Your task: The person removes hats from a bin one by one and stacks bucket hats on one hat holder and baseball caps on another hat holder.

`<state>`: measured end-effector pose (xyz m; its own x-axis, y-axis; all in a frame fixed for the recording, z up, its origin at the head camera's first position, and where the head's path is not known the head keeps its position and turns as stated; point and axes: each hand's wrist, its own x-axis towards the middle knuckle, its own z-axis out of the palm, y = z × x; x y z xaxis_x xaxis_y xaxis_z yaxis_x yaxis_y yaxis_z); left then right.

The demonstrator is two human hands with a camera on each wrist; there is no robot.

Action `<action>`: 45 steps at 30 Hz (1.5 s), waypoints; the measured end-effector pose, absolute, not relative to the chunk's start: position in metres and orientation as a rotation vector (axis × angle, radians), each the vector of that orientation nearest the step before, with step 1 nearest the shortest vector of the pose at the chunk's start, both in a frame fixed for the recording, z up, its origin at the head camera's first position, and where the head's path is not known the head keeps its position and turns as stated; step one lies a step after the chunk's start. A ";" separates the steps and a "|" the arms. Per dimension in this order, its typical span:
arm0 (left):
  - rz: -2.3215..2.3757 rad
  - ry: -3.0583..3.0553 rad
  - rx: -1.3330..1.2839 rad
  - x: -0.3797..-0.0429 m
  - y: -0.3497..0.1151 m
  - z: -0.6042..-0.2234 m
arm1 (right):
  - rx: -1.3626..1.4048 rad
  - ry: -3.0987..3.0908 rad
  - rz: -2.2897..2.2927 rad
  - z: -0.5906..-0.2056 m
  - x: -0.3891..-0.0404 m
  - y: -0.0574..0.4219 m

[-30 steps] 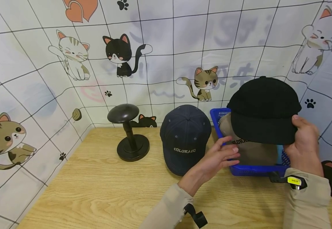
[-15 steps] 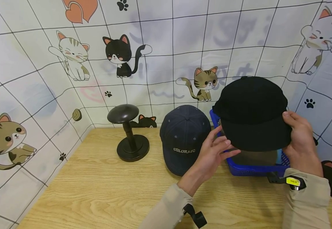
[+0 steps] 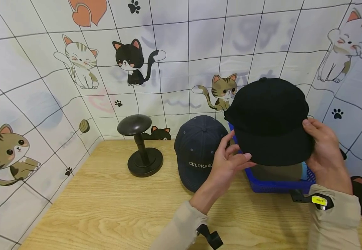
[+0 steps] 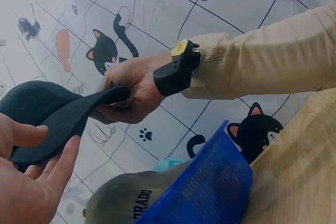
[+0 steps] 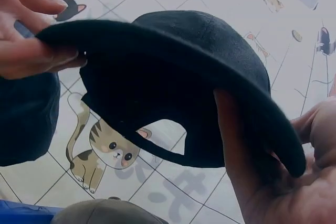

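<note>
A plain black cap [image 3: 269, 118] is held up in front of me, brim toward me, over the blue basket [image 3: 280, 185]. My right hand [image 3: 326, 152] grips the right side of its brim, thumb on top and fingers underneath. At the brim's left corner is my left hand [image 3: 226, 163], its fingers under the brim and thumb over it. The right wrist view shows the cap's hollow underside and back opening, with the left fingers [image 5: 42, 56] beneath the brim edge. A navy COLORADO cap [image 3: 196, 142] stands beside the left hand, partly covered by it.
A dark stand with a rounded top [image 3: 141, 161] stands on the wooden table [image 3: 112, 208] at left. Inside the basket lies an olive-grey lettered cap [image 4: 121, 198]. Cat-patterned sheeting [image 3: 174, 45] rises behind and on both sides of the table.
The black cap has moved left in my right hand, from above the basket's right part. My left hand has moved slightly left and come onto the brim's left corner.
</note>
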<state>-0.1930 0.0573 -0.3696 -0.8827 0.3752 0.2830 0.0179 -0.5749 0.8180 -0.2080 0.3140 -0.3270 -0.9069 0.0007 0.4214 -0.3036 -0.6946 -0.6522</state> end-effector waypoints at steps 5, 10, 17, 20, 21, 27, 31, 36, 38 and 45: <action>2.583 1.413 0.653 -0.189 0.048 -0.362 | 0.555 -1.299 2.599 -0.326 -0.207 0.306; 2.613 1.499 0.658 -0.185 0.039 -0.356 | 0.613 -1.385 2.578 -0.324 -0.208 0.297; 2.590 1.576 0.680 -0.183 0.015 -0.352 | 0.597 -1.604 2.462 -0.322 -0.207 0.283; 2.564 1.618 0.698 -0.182 0.001 -0.350 | 0.573 -1.731 2.392 -0.320 -0.207 0.275; 2.556 1.636 0.703 -0.182 -0.004 -0.349 | 0.570 -1.768 2.380 -0.320 -0.207 0.273; 2.553 1.715 0.717 -0.184 -0.033 -0.349 | 0.602 -2.031 2.253 -0.317 -0.208 0.253; 2.548 1.755 0.682 -0.187 -0.051 -0.353 | 0.581 -2.218 2.121 -0.316 -0.208 0.239; 2.529 1.809 0.621 -0.190 -0.071 -0.360 | 0.572 -2.389 1.999 -0.318 -0.210 0.222; 2.524 1.831 0.602 -0.191 -0.078 -0.363 | 0.555 -2.449 1.961 -0.320 -0.212 0.216; 2.513 1.883 0.567 -0.200 -0.094 -0.369 | 0.427 -2.564 1.945 -0.328 -0.220 0.199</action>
<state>-0.1995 -0.0941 -0.3691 -0.9356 0.1708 0.3089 0.2485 -0.3028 0.9201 -0.2196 0.1990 -0.3280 -0.9600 -0.2701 0.0743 -0.1444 0.2497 -0.9575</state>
